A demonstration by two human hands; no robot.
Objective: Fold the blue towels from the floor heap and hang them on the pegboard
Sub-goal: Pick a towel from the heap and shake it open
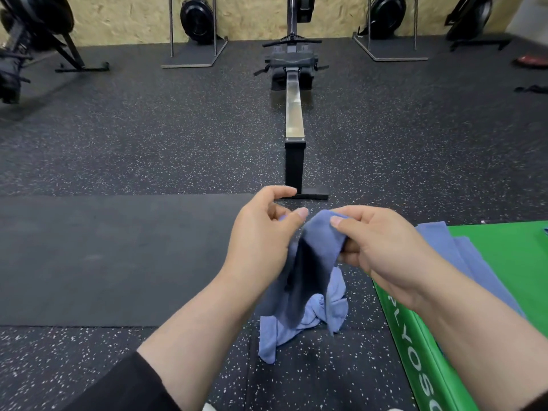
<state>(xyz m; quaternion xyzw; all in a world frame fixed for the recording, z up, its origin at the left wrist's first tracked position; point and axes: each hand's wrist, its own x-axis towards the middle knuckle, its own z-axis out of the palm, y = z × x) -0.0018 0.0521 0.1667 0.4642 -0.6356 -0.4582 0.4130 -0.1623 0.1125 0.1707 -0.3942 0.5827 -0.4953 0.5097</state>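
Blue cloth hangs between my two hands: I hold one blue towel (311,262) up by its top edge, just above the floor heap (299,324) of more blue towels, which lies crumpled on the speckled rubber floor (148,137) right below. My left hand (264,235) has its grip clamped on the towel's left corner, thumb pressed toward the curled fingers. My right hand (382,244) has its grip pinched on the right part of the same edge, thumb on top and fingers curled under the fabric. The two hands are near each other, the cloth sagging in a dark fold between them.

At about three o'clock from the hands, a green box (430,345) with white lettering on its side stands on the floor, and two flat blue towels (462,256) lie on its top, partly hidden by my right forearm. At nine o'clock a plain dark mat (103,256) covers the floor. At twelve o'clock, further off, a rowing machine (293,114) stretches away toward a chipboard wall (252,16), with more black machines standing along that wall.
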